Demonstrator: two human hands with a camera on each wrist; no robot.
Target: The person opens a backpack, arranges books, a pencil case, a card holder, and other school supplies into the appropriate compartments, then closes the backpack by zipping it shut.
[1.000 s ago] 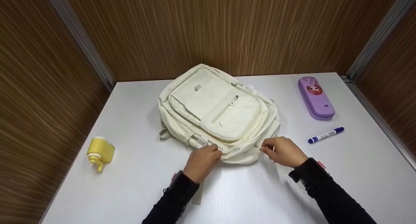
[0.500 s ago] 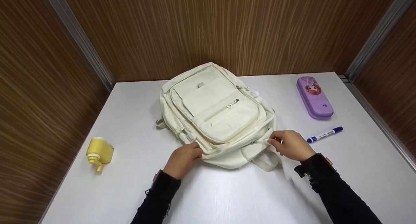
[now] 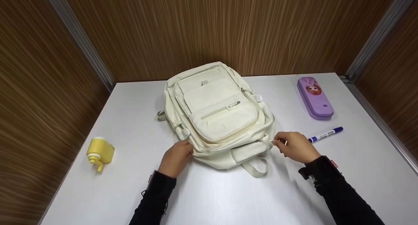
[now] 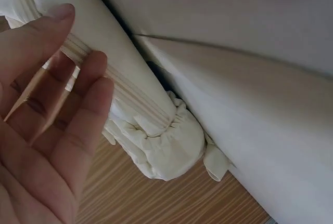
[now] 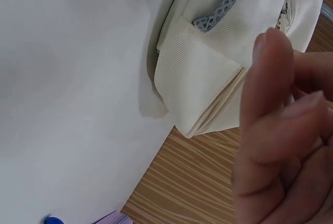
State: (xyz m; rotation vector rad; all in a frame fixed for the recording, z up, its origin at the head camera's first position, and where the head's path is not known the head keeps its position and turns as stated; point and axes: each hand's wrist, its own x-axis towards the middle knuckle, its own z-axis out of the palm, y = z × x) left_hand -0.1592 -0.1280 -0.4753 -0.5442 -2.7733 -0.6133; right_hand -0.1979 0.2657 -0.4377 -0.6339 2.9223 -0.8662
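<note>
A cream backpack (image 3: pixel 217 119) lies on the white table with its front pockets facing up. At its lower left corner my left hand (image 3: pixel 176 156) grips the edge. In the left wrist view, thumb and fingers of the left hand (image 4: pixel 62 115) are curled about the seam of the backpack (image 4: pixel 171 151). My right hand (image 3: pixel 295 147) pinches a pale zipper pull (image 3: pixel 267 140) at the lower right, drawn taut from the slider. Close in the right wrist view, the curled right hand (image 5: pixel 283 141) hides the pull beside the backpack (image 5: pixel 197 78).
A yellow crank-handled pencil sharpener (image 3: pixel 100 151) stands at the left. To the right lie a purple pencil case (image 3: pixel 316 99) and a blue-capped marker (image 3: pixel 326 134), the marker just beyond my right hand. Brown wood-grain panels (image 3: pixel 209 32) enclose the back and sides. A strap loop (image 3: pixel 256 169) sticks out at the front.
The backpack has turned on the table, its top swinging right. My left hand has moved left with its corner, and my right hand slightly right, stretching the zipper pull. A strap loop now shows.
</note>
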